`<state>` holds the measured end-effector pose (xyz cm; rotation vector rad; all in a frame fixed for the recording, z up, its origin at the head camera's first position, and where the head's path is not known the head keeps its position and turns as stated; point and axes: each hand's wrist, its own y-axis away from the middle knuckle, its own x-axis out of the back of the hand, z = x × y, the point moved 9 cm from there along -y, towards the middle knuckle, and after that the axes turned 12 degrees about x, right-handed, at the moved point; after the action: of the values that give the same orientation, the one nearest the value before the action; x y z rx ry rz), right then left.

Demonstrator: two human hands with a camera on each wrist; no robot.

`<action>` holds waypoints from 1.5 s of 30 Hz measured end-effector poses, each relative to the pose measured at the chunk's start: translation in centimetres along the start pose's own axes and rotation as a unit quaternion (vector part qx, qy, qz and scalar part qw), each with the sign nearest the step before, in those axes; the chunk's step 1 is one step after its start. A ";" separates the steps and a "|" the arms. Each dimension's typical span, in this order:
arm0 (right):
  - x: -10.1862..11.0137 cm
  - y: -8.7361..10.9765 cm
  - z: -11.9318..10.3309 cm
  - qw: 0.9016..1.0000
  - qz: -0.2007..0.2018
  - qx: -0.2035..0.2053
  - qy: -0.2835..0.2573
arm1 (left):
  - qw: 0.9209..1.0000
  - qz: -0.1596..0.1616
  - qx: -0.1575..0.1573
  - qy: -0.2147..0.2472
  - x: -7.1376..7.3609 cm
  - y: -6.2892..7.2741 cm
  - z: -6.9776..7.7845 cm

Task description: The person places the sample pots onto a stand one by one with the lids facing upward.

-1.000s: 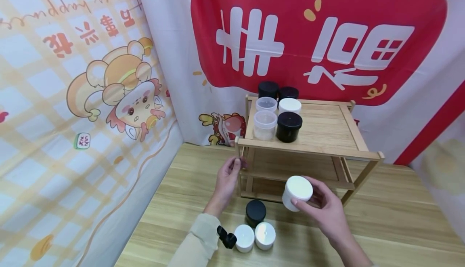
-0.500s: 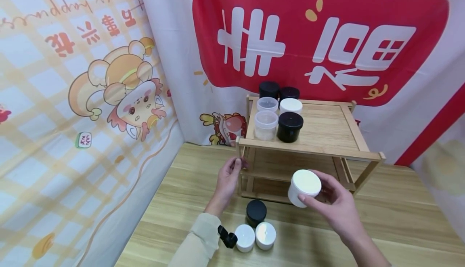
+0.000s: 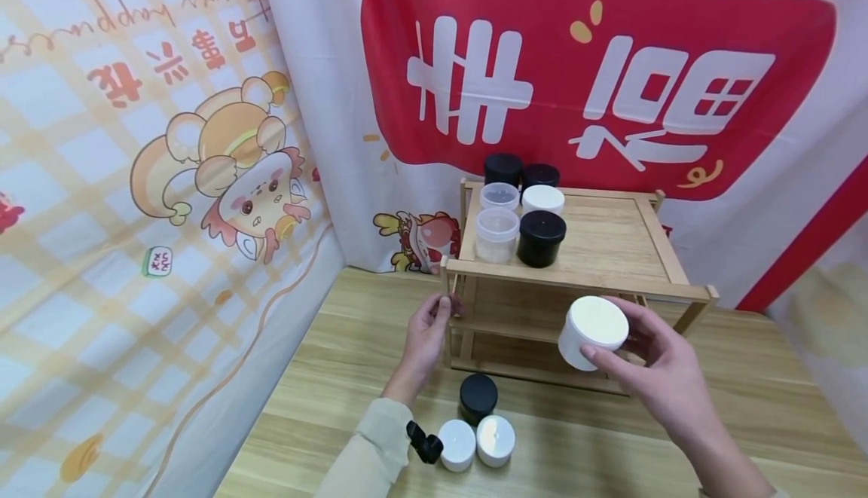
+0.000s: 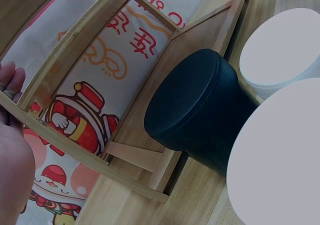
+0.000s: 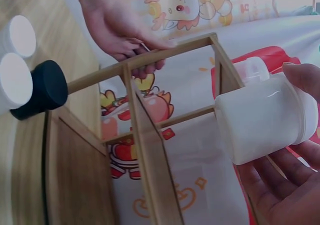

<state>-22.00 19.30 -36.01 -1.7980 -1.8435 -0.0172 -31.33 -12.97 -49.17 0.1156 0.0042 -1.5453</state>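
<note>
My right hand (image 3: pixel 667 381) holds a white lidded jar (image 3: pixel 591 336) in the air in front of the wooden shelf rack (image 3: pixel 613 238). Thumb on the near side and fingers behind, the grip shows closely in the right wrist view, where the jar (image 5: pixel 267 122) lies sideways across the picture. With its fingers curled round it, my left hand (image 3: pixel 423 340) grips the rack's front left post, below the top board. On the floor before the rack stand a black-lidded jar (image 3: pixel 478 396) and two white jars, one of them the right-hand white jar (image 3: pixel 496 439).
Several jars crowd the left part of the top board: a front black jar (image 3: pixel 541 238), a clear jar (image 3: pixel 497 234) beside it, a white jar (image 3: pixel 542 199) and others behind. Bare wood shows to their right. A printed curtain (image 3: pixel 407 68) hangs close behind the rack.
My right hand has lifted the white jar up and to the right, from low before the rack to just under its top board's front edge. My left hand stays on the post.
</note>
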 end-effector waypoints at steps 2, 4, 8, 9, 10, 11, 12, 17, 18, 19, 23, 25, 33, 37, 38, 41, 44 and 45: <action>0.3 -0.1 -0.3 1.000 0.000 0.005 0.006 | 1.000 0.001 0.005 0.000 0.0 0.0 -0.1; 0.6 -0.3 -0.7 1.000 0.000 0.015 0.015 | 1.000 0.001 0.008 0.001 0.0 0.0 -0.2; 0.8 -0.5 -1.3 0.999 -0.007 0.022 0.026 | 1.000 -0.001 0.010 0.001 0.0 0.1 -0.2; 0.8 -0.5 -1.4 0.999 -0.009 0.024 0.028 | 1.000 0.000 0.009 0.001 0.0 0.1 -0.2; 0.9 -0.6 -1.5 0.999 -0.012 0.024 0.032 | 1.000 0.000 0.008 0.000 0.0 0.1 -0.2; 0.9 -0.7 -1.6 0.999 -0.014 0.025 0.036 | 1.000 0.000 0.008 0.002 0.0 0.2 -0.1; 0.9 -0.7 -1.8 0.999 -0.016 0.027 0.040 | 1.000 0.001 0.008 0.002 0.0 0.2 -0.1; 1.1 -1.0 -2.3 0.997 -0.021 0.039 0.056 | 1.000 0.001 0.010 0.002 0.0 0.2 0.0; 1.2 -1.1 -2.3 0.998 -0.020 0.040 0.053 | 1.000 0.001 0.011 0.001 0.0 0.2 0.0; 1.2 -1.1 -2.4 0.998 -0.018 0.041 0.050 | 1.000 0.001 0.011 0.001 0.0 0.2 0.0; 1.8 -1.3 -2.6 0.998 -0.008 0.044 0.045 | 1.000 0.003 0.013 0.000 0.1 0.2 -0.1; 2.1 -1.5 -2.6 0.998 -0.003 0.044 0.048 | 1.000 0.004 0.015 -0.001 0.2 0.1 -0.2; 3.1 -2.6 -2.6 0.997 0.002 0.034 0.065 | 1.000 0.007 0.013 0.000 0.3 0.1 -0.3; 3.5 -3.1 -2.6 0.997 0.005 0.029 0.068 | 1.000 0.007 0.012 0.000 0.2 0.1 -0.2; 3.6 -3.3 -2.6 0.997 0.006 0.027 0.068 | 1.000 0.008 0.012 -0.002 0.2 0.1 -0.2; 3.8 -3.6 -2.5 0.998 0.006 0.018 0.060 | 1.000 0.007 0.012 -0.003 0.1 0.2 -0.1; 3.8 -3.9 -2.5 0.999 0.004 0.005 0.052 | 1.000 0.007 0.011 -0.002 0.1 0.2 -0.1; 3.8 -4.0 -2.5 0.999 0.003 0.000 0.051 | 1.000 0.007 0.011 -0.002 0.1 0.2 0.0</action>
<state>-24.57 21.44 -30.95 -1.7687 -1.7660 -0.1048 -31.14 -13.05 -49.22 0.1293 -0.0166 -1.5316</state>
